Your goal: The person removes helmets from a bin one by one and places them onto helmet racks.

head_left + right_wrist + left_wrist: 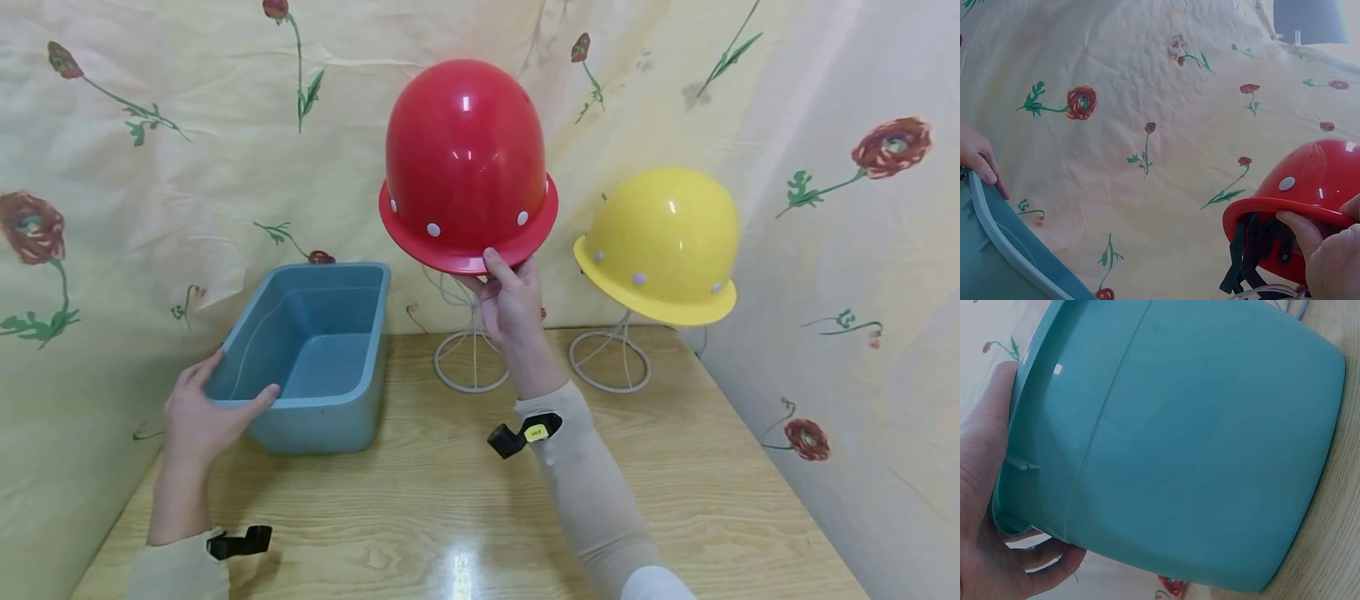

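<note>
My right hand (512, 304) pinches the front brim of a red hard hat (465, 158), with the thumb on the brim's outer side. Black straps (1250, 250) hang inside this hat in the right wrist view. A white wire stand (472, 387) is directly below it; whether the hat touches the stand's top is hidden. On the left, my left hand (202, 408) grips the near left corner of a blue-green plastic bin (315, 425). In the left wrist view, the thumb lies along the rim and fingers curl under it. The bin appears slightly tilted on the table.
A yellow hard hat (663, 250) sits tilted on a second wire stand (611, 387) at the right. The wooden table (420, 517) backs against flower-patterned cloth (187, 192), which also lines both sides.
</note>
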